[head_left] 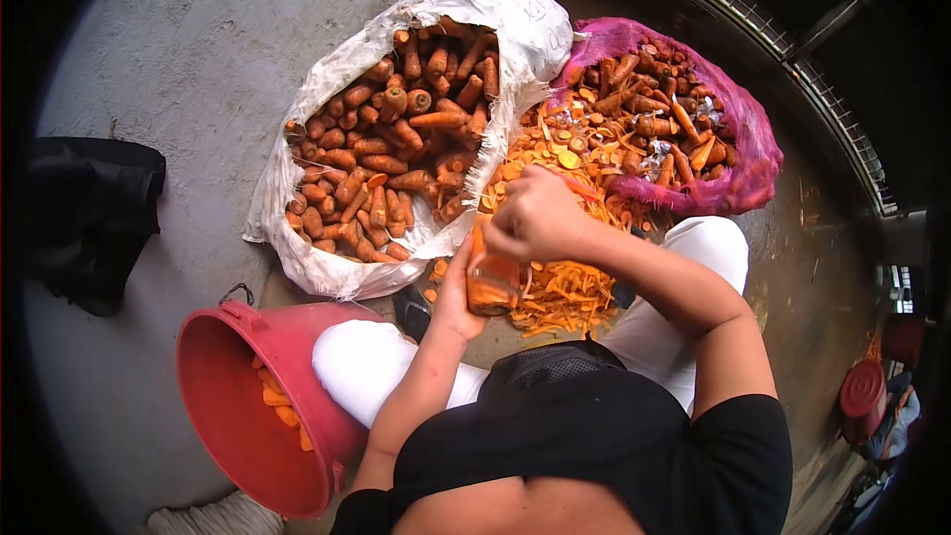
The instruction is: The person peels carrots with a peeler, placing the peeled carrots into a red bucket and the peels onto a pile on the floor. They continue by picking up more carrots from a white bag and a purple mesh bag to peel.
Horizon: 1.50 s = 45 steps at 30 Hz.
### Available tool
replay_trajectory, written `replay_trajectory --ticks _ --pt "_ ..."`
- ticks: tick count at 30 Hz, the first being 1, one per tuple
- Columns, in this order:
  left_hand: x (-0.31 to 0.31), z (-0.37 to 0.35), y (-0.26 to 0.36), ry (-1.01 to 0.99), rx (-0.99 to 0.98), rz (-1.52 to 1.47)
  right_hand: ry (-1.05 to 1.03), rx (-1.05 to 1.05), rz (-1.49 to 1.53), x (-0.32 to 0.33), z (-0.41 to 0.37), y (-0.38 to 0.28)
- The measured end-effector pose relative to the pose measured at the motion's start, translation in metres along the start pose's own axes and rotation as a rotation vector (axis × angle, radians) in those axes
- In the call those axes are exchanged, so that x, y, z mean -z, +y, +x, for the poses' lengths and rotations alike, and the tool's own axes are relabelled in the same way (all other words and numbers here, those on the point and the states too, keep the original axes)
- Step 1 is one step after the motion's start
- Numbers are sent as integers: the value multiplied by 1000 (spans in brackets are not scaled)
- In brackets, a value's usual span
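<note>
My left hand [456, 295] is wrapped round the lower side of a partly peeled carrot [487, 295], held up in front of my lap. Closed over a peeler, my right hand [543, 216] is just above it; the peeler's reddish handle [581, 188] sticks out behind the fist, and its blade end is smeared by motion against the carrot. Below both hands lies a heap of carrot peelings and cut ends [565, 287]. Unpeeled carrots [381, 159] fill an open white sack [342, 277] beyond my left hand.
A pink mesh sack [758, 154] at the right holds carrots and scraps. By my left knee a red bucket [223, 416] lies tilted with peeled carrots [282, 406] inside. Black cloth [94, 208] is at far left. A metal grating [842, 119] runs along the right, near another red container [864, 391].
</note>
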<state>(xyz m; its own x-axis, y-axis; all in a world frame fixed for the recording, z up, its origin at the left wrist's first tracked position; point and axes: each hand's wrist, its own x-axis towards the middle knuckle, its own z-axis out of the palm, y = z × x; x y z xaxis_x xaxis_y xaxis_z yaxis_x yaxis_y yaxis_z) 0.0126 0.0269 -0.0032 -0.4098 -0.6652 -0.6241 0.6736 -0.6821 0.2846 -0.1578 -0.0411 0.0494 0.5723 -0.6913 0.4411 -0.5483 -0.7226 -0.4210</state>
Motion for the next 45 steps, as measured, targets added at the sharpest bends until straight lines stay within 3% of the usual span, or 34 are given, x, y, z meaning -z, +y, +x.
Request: replay_trajectory --ticks 4,11,20,23,24,25,27,28,30,32,34,36,37,40,41,44,45 --pt "-3 -4 -3 57 0 30 34 118 -5 -6 -7 -9" --pt "9 -4 -8 10 18 31 -4 69 5 -7 -14 -15" --pt "-4 4 5 50 -36 35 115 3 89 -30 -7 17" --pt "9 7 5 -74 -35 88 125 -126 -140 -28 -4 42" --pt "6 0 3 -98 0 130 166 -41 -491 -19 0 77" --pt "-1 -10 2 -124 33 174 -155 -620 -178 -4 0 110" --pt "-2 -13 0 -145 87 203 -99 -729 -425 14 -18 170" --pt "-1 -11 1 -130 77 182 -37 -718 -477 24 -24 170" --pt "-2 -6 2 -97 55 131 -178 -932 -344 16 -15 163" --pt "3 -2 4 -134 56 76 -254 -889 -179 12 -1 120" --pt "1 1 4 -142 50 68 -206 -668 -5 -5 -1 88" --pt "-9 -1 2 -164 -23 117 70 -344 174 -11 -2 59" --pt "-13 -2 2 -176 -59 142 96 -235 136 -10 -3 45" --pt "-5 3 7 -181 81 -79 94 59 95 0 -11 8" --pt "-11 2 4 -86 74 -61 99 74 111 -2 -14 4" --pt "-12 -4 3 -113 72 22 109 97 137 -5 -19 0" --pt "-23 -6 1 -38 65 -2 107 99 128 -3 -17 4"
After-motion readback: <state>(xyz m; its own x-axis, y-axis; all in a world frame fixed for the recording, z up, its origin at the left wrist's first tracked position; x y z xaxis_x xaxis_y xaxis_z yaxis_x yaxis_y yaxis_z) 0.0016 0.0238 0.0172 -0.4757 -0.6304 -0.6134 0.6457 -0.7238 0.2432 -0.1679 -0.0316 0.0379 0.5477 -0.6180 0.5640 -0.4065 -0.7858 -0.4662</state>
